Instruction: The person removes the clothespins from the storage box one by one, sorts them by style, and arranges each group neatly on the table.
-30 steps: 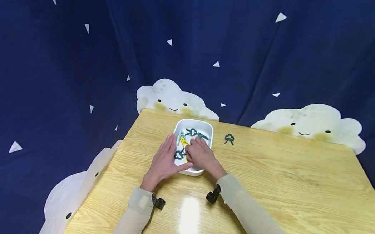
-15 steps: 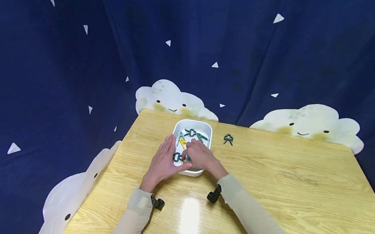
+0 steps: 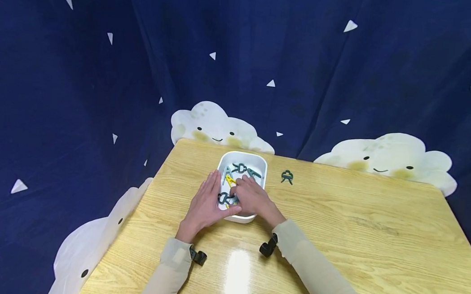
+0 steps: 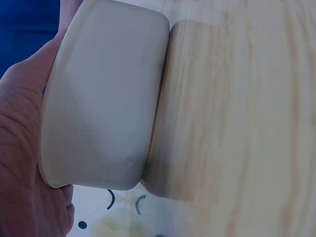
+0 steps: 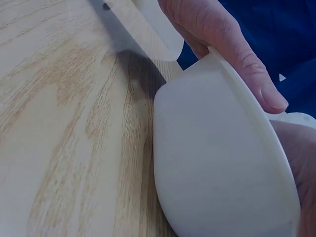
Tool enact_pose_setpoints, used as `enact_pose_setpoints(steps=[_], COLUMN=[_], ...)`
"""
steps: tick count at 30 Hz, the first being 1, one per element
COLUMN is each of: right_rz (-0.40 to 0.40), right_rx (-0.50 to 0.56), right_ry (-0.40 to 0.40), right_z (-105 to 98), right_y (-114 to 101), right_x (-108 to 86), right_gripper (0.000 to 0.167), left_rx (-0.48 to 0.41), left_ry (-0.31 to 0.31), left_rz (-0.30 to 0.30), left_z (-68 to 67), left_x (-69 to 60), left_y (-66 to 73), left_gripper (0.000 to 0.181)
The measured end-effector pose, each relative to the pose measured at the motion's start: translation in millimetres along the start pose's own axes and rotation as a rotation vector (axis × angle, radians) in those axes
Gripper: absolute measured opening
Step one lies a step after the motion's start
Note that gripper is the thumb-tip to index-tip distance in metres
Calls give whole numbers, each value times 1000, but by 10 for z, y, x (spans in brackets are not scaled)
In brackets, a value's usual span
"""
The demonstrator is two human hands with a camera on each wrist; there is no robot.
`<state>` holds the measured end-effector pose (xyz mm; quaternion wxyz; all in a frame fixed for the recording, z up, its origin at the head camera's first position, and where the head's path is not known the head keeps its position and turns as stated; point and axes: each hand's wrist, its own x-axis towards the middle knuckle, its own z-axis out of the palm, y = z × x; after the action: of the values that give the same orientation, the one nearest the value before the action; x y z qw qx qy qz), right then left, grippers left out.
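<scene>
A white tray on the table holds several clips: a dark green one, a teal one, a pale blue one, a yellow one and a dark one at the lower left. My left hand lies along the tray's left rim, fingers straight, thumb over the front corner. Inside the tray my right hand has bent fingers among the clips; its fingertips are hidden. The left wrist view shows the tray's outer wall beside my left hand; the right wrist view shows the wall too.
Another dark green clip lies on the wooden table, right of the tray. A dark blue curtain with white triangles and smiling clouds hangs behind the table and along its left side.
My right hand has shifted slightly within the tray, and clips near its fingers have moved, the dark lower-left one turning. My left hand has stayed on the rim.
</scene>
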<state>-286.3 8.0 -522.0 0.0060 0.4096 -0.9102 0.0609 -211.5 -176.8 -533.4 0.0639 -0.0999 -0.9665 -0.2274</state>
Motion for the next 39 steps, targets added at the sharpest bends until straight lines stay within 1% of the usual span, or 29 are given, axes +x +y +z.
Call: enact_pose_setpoints(steps=[3, 6, 13, 15, 19, 21, 25, 28, 32, 35, 39], right_rz=[37, 67, 72, 79, 82, 76, 67, 55, 41, 41, 50], right_rx=[-10, -24, -16, -13, -30, -54, -76, -64, -50, -41, -53], right_ry=[12, 25, 21, 26, 26, 15, 16, 25, 11, -2, 1], right_z=[14, 29, 35, 35, 38, 39, 41, 45, 44, 43, 47], right_y=[-5, -8, 2, 5, -2, -7, -15, -17, -22, -28, -30], right_x=[1, -4, 14, 20, 20, 19, 23, 23, 18, 16, 18], right_gripper=[34, 40, 42, 46, 64, 68, 65, 64, 66, 66, 61], left_rx=[2, 2, 2, 3, 5, 9, 16, 19, 18, 16, 12], left_ry=[-2, 2, 19, 21, 23, 20, 18, 21, 28, 30, 28], left_rz=[-1, 3, 13, 15, 19, 18, 17, 17, 21, 22, 22], left_z=[4, 11, 20, 22, 21, 22, 22, 21, 25, 26, 28], left_x=[-1, -3, -4, -2, -2, -2, 0, 2, 1, -3, -5], left_y=[-5, -9, -17, -17, -16, -18, -23, -24, -25, -24, -22], left_gripper=[132, 132, 132, 132, 132, 132, 132, 131, 132, 132, 132])
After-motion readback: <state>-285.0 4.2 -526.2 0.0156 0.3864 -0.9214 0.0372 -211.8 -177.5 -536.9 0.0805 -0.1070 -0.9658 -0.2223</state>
